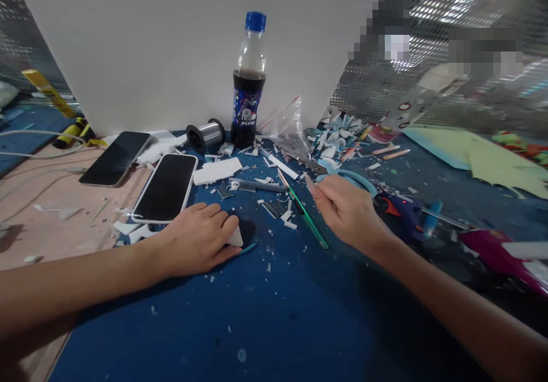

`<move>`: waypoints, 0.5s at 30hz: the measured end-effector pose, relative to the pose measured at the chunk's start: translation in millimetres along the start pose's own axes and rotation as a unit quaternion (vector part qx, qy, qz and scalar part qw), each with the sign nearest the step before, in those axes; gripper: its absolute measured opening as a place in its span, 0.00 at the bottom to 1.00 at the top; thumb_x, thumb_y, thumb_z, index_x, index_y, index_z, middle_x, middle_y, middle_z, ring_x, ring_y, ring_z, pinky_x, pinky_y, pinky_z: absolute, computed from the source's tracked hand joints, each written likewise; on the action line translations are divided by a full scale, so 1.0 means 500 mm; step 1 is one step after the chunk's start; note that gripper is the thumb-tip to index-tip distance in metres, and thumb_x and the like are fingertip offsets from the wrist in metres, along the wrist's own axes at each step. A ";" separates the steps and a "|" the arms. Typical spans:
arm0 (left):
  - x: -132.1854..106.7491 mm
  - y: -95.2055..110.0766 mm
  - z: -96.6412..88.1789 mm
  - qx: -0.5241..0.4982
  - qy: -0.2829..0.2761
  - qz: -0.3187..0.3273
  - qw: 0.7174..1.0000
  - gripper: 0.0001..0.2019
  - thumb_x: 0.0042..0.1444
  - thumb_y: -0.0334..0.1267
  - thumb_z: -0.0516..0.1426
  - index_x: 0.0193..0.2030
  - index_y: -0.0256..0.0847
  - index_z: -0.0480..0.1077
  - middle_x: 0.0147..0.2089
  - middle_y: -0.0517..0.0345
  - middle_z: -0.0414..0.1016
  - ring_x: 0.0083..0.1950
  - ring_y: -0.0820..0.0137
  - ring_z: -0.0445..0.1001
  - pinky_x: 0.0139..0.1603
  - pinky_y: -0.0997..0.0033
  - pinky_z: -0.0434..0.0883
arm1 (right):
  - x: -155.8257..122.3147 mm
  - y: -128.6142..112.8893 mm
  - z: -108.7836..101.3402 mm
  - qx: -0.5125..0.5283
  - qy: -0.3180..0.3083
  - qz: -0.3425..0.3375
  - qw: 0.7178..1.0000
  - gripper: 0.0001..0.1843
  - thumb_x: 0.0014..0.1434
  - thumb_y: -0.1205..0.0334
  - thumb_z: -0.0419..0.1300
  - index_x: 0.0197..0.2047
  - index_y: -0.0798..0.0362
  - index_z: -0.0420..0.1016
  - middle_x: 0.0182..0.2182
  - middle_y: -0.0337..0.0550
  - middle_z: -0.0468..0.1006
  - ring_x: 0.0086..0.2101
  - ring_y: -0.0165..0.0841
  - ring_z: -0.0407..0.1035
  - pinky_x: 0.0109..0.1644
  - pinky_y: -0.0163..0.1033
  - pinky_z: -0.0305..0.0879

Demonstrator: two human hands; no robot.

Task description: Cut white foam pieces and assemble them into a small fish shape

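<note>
My left hand (205, 236) rests low over the blue mat, its fingers closed round a small white foam-like piece (236, 237). A thin blue strip (248, 249) pokes out by its thumb. My right hand (349, 208) is curled above the mat with the thumb side pointing left; whatever its fingers hold, if anything, I cannot make out. Just left of it lies a green craft knife (309, 222), blade end away from me. Behind the right hand shows a light-blue loop handle (363, 182), partly covered by the hand.
Two phones (165, 189) lie at the left, near a wire spool (206, 135). A Pepsi bottle (247, 93) stands before a white board (171, 45). Scraps (338, 136) pile up behind my right hand. Glue guns (492, 250) and yellow-green sheets (492, 159) are at the right.
</note>
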State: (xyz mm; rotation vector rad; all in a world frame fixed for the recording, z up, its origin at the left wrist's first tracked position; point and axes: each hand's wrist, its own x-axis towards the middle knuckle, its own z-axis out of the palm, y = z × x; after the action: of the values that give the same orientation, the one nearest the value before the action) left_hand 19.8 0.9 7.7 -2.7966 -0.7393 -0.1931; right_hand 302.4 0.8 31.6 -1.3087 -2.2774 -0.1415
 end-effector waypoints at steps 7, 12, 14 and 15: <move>0.002 -0.022 0.012 -0.005 0.005 0.026 1.000 0.16 0.67 0.46 0.48 0.34 0.38 0.66 0.27 0.56 0.72 0.28 0.65 0.71 0.29 0.68 0.67 | 0.002 0.044 0.001 -0.109 -0.141 0.053 0.983 0.20 0.68 0.60 0.46 0.24 0.52 0.65 0.24 0.42 0.71 0.27 0.32 0.66 0.33 0.38 0.59; -0.013 -0.029 0.026 -0.031 0.034 0.016 0.999 0.19 0.69 0.44 0.41 0.35 0.38 0.66 0.26 0.54 0.70 0.26 0.64 0.70 0.27 0.66 0.65 | -0.002 0.023 -0.003 -0.202 -0.184 0.116 0.955 0.22 0.68 0.52 0.48 0.30 0.55 0.72 0.26 0.47 0.74 0.30 0.37 0.70 0.32 0.39 0.61; -0.021 -0.030 0.036 -0.057 0.052 -0.007 0.997 0.19 0.68 0.46 0.41 0.34 0.39 0.66 0.25 0.55 0.69 0.25 0.64 0.69 0.25 0.66 0.64 | -0.005 0.008 -0.004 -0.233 -0.185 0.142 0.944 0.22 0.67 0.49 0.49 0.34 0.57 0.74 0.29 0.50 0.75 0.34 0.40 0.71 0.36 0.42 0.65; -0.024 -0.031 0.041 -0.066 0.063 -0.023 0.996 0.20 0.68 0.49 0.41 0.34 0.40 0.65 0.25 0.56 0.68 0.25 0.64 0.69 0.25 0.66 0.63 | -0.008 0.003 -0.005 -0.247 -0.180 0.159 0.939 0.21 0.67 0.49 0.50 0.36 0.57 0.74 0.32 0.53 0.76 0.37 0.42 0.71 0.39 0.43 0.67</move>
State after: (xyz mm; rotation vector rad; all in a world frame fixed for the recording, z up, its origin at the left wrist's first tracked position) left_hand 3.2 13.9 -11.2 -2.8604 -0.7868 -0.4371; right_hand 306.3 -2.3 31.8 -2.0969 -2.3686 -0.4120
